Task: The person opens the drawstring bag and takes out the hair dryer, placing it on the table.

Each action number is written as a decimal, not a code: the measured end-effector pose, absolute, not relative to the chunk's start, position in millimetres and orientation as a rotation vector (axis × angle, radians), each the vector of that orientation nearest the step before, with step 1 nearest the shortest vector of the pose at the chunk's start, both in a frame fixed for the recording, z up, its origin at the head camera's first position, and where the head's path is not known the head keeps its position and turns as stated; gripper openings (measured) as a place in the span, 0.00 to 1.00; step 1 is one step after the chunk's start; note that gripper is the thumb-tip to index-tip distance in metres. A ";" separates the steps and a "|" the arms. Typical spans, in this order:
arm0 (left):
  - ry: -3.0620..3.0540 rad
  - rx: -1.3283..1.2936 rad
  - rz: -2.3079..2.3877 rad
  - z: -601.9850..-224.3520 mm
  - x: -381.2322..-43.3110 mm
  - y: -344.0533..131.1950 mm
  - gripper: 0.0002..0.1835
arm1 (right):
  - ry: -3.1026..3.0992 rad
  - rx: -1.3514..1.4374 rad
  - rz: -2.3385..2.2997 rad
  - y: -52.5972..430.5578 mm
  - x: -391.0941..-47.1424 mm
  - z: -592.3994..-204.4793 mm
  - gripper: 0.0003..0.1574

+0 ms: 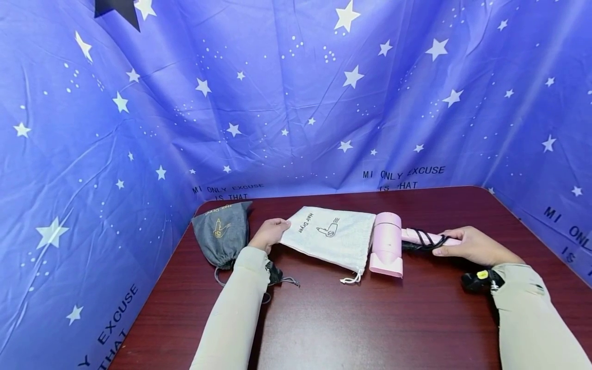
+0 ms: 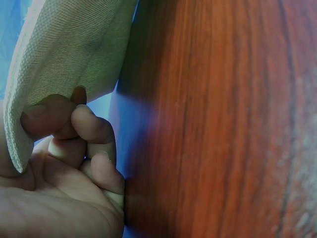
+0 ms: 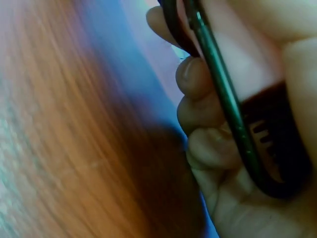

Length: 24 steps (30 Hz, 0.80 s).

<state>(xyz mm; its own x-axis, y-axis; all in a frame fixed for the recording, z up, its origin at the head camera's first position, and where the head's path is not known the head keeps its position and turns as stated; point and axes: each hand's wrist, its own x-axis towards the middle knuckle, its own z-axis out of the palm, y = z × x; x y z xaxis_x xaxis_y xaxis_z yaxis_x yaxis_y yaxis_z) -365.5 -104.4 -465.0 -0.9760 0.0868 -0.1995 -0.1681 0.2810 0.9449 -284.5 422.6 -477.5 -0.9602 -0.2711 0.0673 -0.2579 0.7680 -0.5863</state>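
My left hand [image 1: 270,234] pinches the closed-end corner of a white drawstring bag [image 1: 339,236] printed "Hair Dryer". In the left wrist view the bag's cloth [image 2: 74,54] passes between thumb and curled fingers. A pink hair dryer [image 1: 387,241] is gripped by the handle in my right hand [image 1: 472,246]; its head stands at the bag's drawstring end, overlapping the edge. Whether it touches the bag, I cannot tell. Black cord [image 1: 423,239] winds round the handle, and a loop of that cord [image 3: 233,119] crosses the fingers in the right wrist view.
A dark grey drawstring bag [image 1: 224,234] with a gold dryer print lies left of my left hand, its cord trailing under the left wrist. Everything lies on a reddish-brown table [image 1: 370,324]. Blue star-printed cloth [image 1: 287,103] hangs behind and along both sides.
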 end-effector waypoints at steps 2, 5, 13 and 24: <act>2.333 -0.076 1.766 -465.0 -365.7 -104.5 0.12 | 2.946 -0.426 -0.963 424.4 -284.1 -477.1 0.25; 2.323 -0.078 1.768 -465.0 -366.0 -104.4 0.12 | 2.968 -0.404 -0.941 427.4 -283.6 -477.3 0.27; 2.316 -0.056 1.776 -467.3 -367.1 -103.7 0.13 | 2.994 -0.324 -0.970 433.5 -281.3 -479.0 0.27; 2.340 -0.048 1.746 -467.0 -367.3 -104.5 0.12 | 3.055 -0.219 -0.977 435.4 -280.7 -478.5 0.21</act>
<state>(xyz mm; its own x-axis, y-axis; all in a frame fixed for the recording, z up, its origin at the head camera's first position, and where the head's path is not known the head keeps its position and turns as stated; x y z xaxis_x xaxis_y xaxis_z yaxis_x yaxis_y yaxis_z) -367.3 -104.5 -467.0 -0.9751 0.1053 -0.1954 -0.1574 0.2930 0.9431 -280.7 435.4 -478.5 -0.9881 -0.1067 0.1111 -0.1513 0.8063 -0.5719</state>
